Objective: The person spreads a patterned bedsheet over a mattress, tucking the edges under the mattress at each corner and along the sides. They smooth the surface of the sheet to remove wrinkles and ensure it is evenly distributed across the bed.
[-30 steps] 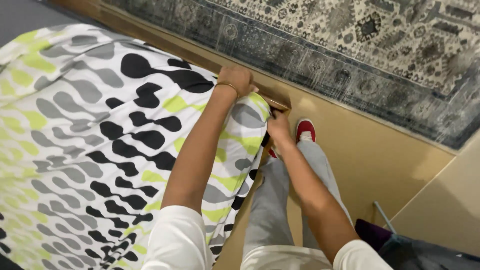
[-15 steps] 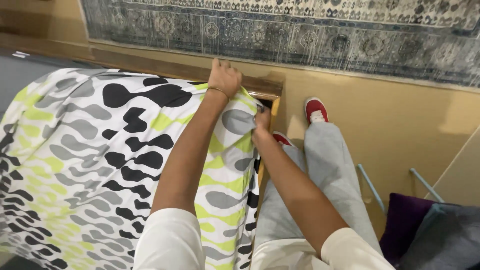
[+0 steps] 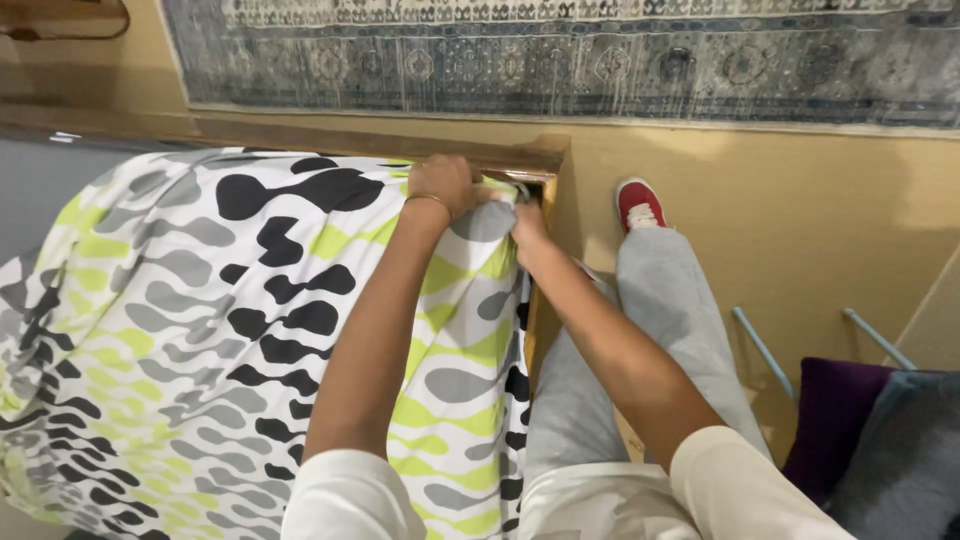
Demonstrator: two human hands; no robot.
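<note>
Two hands, left hand point(image 3: 440, 183), right hand point(image 3: 524, 218), gripping soft blotch-patterned sheet point(image 3: 200, 300), wooden bedframe corner point(image 3: 545, 165).

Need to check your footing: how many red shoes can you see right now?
1. A single red shoe is on the tan floor right of the bed frame corner. The other foot may be hidden beneath the grey trouser legs.

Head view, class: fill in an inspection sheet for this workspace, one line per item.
Surface: mattress, hidden under the patterned sheet.
Job's things: white sheet with black, grey and green blotches, bunched at the corner beside the wooden bed frame.
Clutter: purple cushion and grey cushion at lower right.
Grippers: left hand and right hand both grip the sheet corner; fingers curled in fabric.
Cables: nothing seen.
Surroundings: tan floor, blue patterned rug, red shoe.
</note>
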